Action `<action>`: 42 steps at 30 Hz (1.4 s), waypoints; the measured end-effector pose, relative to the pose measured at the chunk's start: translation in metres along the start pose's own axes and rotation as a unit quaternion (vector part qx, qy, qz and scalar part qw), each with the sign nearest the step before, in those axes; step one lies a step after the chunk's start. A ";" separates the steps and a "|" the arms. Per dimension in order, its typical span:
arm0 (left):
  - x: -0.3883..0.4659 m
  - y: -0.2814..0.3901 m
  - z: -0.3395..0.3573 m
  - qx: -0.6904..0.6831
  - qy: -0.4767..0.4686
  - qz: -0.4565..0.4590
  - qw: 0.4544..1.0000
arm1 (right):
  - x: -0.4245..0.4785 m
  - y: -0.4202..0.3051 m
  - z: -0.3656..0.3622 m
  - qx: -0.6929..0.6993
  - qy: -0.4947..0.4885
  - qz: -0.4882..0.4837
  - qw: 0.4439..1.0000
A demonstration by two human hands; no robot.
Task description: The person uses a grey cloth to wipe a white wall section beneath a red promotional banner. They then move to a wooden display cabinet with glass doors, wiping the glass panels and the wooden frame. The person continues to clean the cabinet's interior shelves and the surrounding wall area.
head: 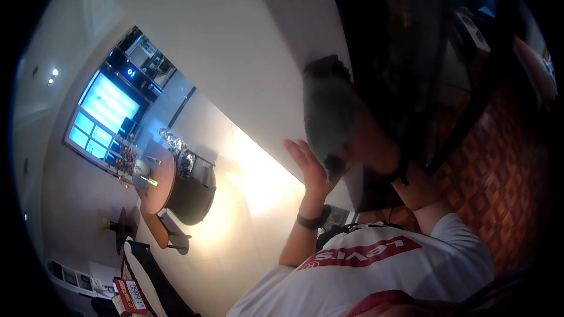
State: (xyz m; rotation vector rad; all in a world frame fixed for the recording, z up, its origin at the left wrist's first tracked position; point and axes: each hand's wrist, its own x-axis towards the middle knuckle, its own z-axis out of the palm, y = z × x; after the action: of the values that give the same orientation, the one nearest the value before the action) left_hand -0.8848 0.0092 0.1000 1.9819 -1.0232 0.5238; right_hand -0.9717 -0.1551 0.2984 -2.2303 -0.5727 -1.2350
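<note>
A grey fuzzy cloth (328, 105) with darker edges spans the middle of the view, upright against a pale surface. My right hand (374, 141), in shadow and blurred, grips its right side; the exact finger placement is hard to see. Close to the cloth's lower left edge is my left hand (310, 165), its fingers raised and extended. The dark lower corner of the cloth overlaps the left palm, and whether they touch is unclear. A black band (313, 220) circles my left wrist.
A broad pale panel (229, 53) stands before me, with a dark structure (387, 53) to its right. Farther left are a round table (154, 180), dark chairs (191, 198) and a vase with red-berried branches (141, 167). Patterned wooden flooring (489, 185) lies at right.
</note>
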 end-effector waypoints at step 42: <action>0.019 0.029 0.011 0.160 0.068 0.001 0.985 | -0.014 0.003 -0.007 0.170 -0.104 0.068 0.978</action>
State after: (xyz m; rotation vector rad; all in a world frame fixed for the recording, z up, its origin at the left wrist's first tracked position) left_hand -0.8974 -0.0189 0.1203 2.1880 -0.8990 0.8581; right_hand -0.9811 -0.1633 0.2881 -2.0767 -0.6446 -0.7739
